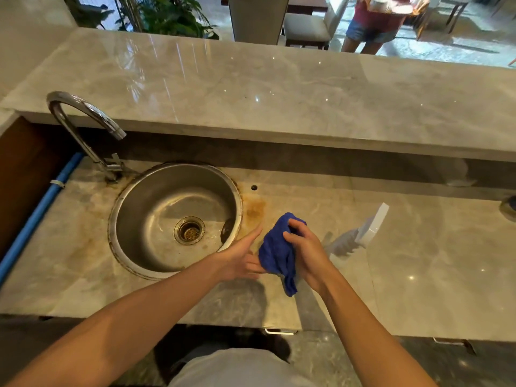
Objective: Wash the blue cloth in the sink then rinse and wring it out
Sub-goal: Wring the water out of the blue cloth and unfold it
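Note:
The blue cloth [276,252] hangs bunched above the counter, just right of the round steel sink [139,191]. My right hand [305,247] grips its upper part with curled fingers, and a tail of cloth dangles below. My left hand [240,256] is flat with straight fingers, its fingertips touching the cloth's left side. The sink looks dry, with a drain strainer [190,229] in the middle. The curved chrome faucet [83,118] stands at the sink's back left, and no water runs from it.
A white rectangular object [372,226] lies on the marble counter [432,261] right of my hands. A raised marble ledge [279,93] runs behind the sink. A blue pipe [36,216] runs along the left edge. A person [374,23] stands beyond the ledge.

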